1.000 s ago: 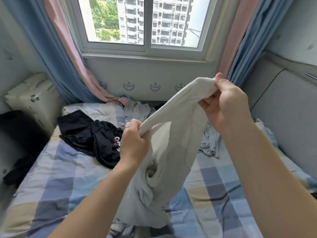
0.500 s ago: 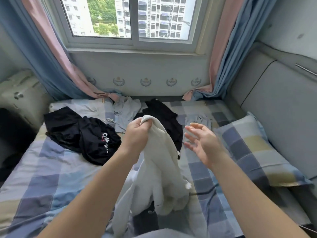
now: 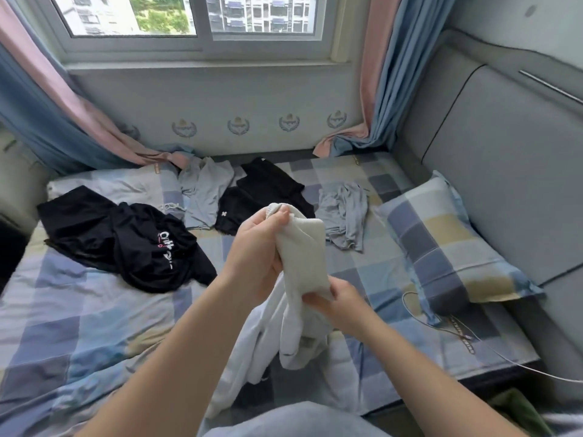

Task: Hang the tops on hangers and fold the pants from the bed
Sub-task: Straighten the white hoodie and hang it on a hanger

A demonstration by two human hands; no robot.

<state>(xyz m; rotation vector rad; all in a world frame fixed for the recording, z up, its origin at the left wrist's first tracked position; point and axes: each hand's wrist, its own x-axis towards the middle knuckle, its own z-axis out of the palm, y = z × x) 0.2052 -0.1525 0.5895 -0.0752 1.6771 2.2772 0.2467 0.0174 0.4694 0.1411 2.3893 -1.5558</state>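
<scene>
Left hand (image 3: 255,257) is raised, fingers (image 3: 277,216) curled round the garment (image 3: 304,247); right hand (image 3: 344,307) pinches it lower down.

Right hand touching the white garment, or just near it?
Touching. The head view shows the right hand pinching the white garment low down, fingers curled into the cloth, while the left hand grips its top.

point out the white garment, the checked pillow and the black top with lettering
white garment (image 3: 304,247): head view, bunched upper part
checked pillow (image 3: 448,244): head view, middle of its top
black top with lettering (image 3: 135,244): head view, fabric beside the lettering
</scene>
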